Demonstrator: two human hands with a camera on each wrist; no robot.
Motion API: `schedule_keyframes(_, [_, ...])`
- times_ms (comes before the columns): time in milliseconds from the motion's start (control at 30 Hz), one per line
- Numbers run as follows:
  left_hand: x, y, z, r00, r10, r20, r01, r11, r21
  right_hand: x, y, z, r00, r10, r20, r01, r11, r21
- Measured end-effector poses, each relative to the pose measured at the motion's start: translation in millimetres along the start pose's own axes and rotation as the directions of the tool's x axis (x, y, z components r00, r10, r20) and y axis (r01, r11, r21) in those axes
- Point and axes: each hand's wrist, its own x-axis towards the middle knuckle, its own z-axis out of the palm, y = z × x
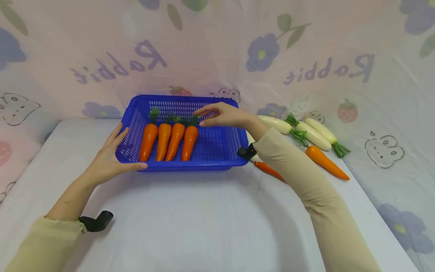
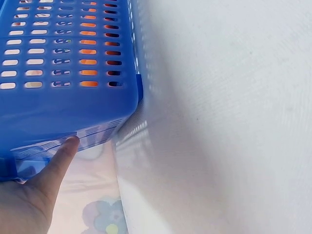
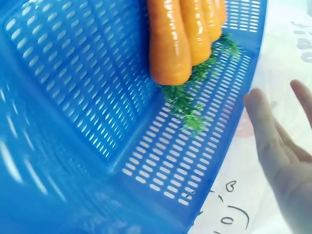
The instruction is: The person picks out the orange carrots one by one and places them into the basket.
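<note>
A blue plastic basket (image 1: 190, 164) with slotted walls stands toward the back of the table. Inside it, several orange carrots (image 1: 148, 142) lie side by side on the left, green tops toward the back wall. My left hand (image 1: 107, 158) touches the basket's front left corner, its thumb straight along the front rim and its fingers spread beside the left wall. Over the basket's right half hovers my right hand (image 1: 222, 114), fingers extended and holding nothing. In the right wrist view, the right hand (image 3: 275, 146) appears beside the basket's back rim, apart from the carrots (image 3: 170, 48).
White radishes (image 1: 312, 136) with green tops lie to the right of the basket. One loose carrot (image 1: 326, 162) is near them, and another carrot (image 1: 270, 172) is partly hidden by my right forearm. A patterned curtain (image 1: 204, 45) hangs behind the white table (image 1: 190, 226).
</note>
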Motion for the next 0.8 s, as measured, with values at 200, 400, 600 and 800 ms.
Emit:
schedule_keyframes(200, [-2.3,-0.9,0.4,1.0,0.009,-0.004,-0.009,1.0,-0.001,-14.7,3.6,-4.6,0.995,-0.038,-0.089,0.041,0.999,0.035])
schedule_keyframes(400, [-1.5,-2.1,0.4,0.999,0.037,-0.011,-0.037,0.999,0.011,-30.9,14.2,-9.1,0.989,-0.002,-0.15,0.009,0.999,0.044])
schedule_keyframes(600, [-3.3,-2.3,2.1,0.999,0.043,-0.007,-0.043,0.999,0.013,-48.3,28.7,-8.2,0.982,-0.005,-0.188,0.022,0.996,0.091])
schedule_keyframes(800, [-2.6,0.6,2.1,0.999,0.04,-0.012,-0.039,0.999,0.035,-67.2,40.2,-11.5,0.977,-0.003,-0.212,0.034,0.989,0.142])
